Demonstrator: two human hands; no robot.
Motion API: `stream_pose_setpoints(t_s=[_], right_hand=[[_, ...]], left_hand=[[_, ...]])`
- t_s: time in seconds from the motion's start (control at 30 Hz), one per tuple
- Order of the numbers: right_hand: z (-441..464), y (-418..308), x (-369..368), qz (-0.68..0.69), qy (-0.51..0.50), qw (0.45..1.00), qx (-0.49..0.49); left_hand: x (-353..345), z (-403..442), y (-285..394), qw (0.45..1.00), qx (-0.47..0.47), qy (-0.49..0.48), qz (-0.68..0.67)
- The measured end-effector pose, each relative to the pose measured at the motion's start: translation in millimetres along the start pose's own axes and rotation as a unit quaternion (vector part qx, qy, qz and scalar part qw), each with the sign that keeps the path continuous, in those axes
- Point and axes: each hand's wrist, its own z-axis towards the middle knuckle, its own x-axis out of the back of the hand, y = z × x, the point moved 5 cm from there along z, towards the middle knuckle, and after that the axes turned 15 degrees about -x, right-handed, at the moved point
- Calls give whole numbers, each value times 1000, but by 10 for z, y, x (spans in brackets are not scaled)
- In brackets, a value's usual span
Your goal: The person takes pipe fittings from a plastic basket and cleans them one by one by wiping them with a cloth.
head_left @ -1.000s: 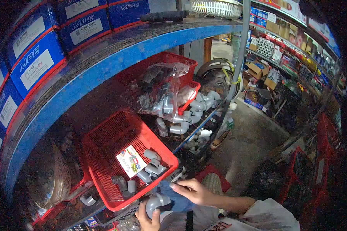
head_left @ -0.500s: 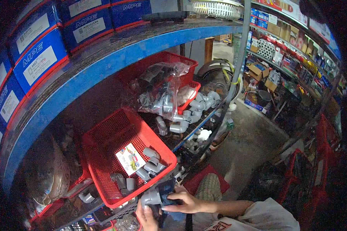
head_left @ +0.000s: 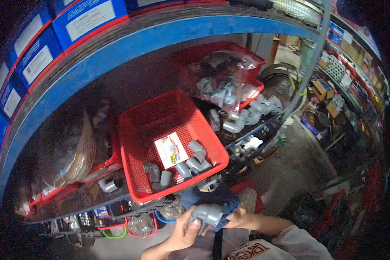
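My left hand [head_left: 183, 234] grips a grey plastic pipe elbow [head_left: 207, 212], its thumb pressed on the side of the fitting. A dark blue cloth [head_left: 230, 209] is bunched in my right hand [head_left: 238, 219], closed and pressed against the elbow's right end. Just beyond my hands sits a red plastic basket [head_left: 220, 162]. Inside it lie several grey pipe fittings [head_left: 194, 163] and a printed card [head_left: 170, 149]. Some of my right fingers are hidden behind the cloth.
A blue shelf beam [head_left: 160, 34] runs above, with blue MPE boxes [head_left: 38, 61] over it. Loose grey elbows [head_left: 235, 125] lie right of the basket beside a clear plastic bag [head_left: 223, 82]. Small bins [head_left: 141, 227] hang below, and an upright post [head_left: 316, 56] stands at right.
The view has swung left and down, so the basket appears farther right and higher. Both hands still hold the elbow and cloth; the elbow has been turned, and the left hand shows more fully.
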Motion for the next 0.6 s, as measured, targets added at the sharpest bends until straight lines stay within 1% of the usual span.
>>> stream_pose_setpoints(t_s=[0.03,0.07,0.1,0.13,0.17,0.2,0.23,0.27,0.33,0.37,0.4,0.43,0.47,0.5,0.53,0.57,0.6], right_hand=[[93,-37,59,19,15,999,-21],[144,-53,99,36,31,998,-42],[130,-68,101,40,27,998,-42],[109,-43,84,65,-9,995,-79],[95,-25,70,88,-45,988,-116],[79,-4,49,110,-79,979,-153],[95,-41,58,109,-80,979,-153],[150,-99,99,97,-45,982,-158],[127,-130,115,51,-4,973,-224],[121,-145,64,51,-5,973,-224],[95,-66,29,129,41,947,-291],[37,34,-3,205,87,908,-355],[-45,136,-97,251,61,862,-437],[-38,137,-97,251,60,862,-437],[4,162,-147,412,80,745,-519],[-5,151,-255,553,97,594,-577],[-59,179,-277,540,175,581,-583]], left_hand=[[13,2,15,1000,1,8,2],[15,7,36,999,-8,-3,34],[15,0,48,998,-18,-16,66],[48,-16,-3,994,-41,-26,100],[53,-44,-44,994,-41,-24,99],[76,-67,-66,984,-54,-5,168],[91,-81,-71,969,-68,13,236],[75,-41,-63,969,-69,14,235],[49,61,121,900,-196,48,388],[63,73,53,900,-195,50,387],[101,75,-9,864,-242,73,435],[111,78,9,823,-289,96,480],[109,106,54,767,-324,66,550],[155,137,44,767,-324,67,550],[192,168,-4,770,-323,54,547],[207,188,-21,774,-323,41,543],[236,198,-49,800,-257,30,541]])
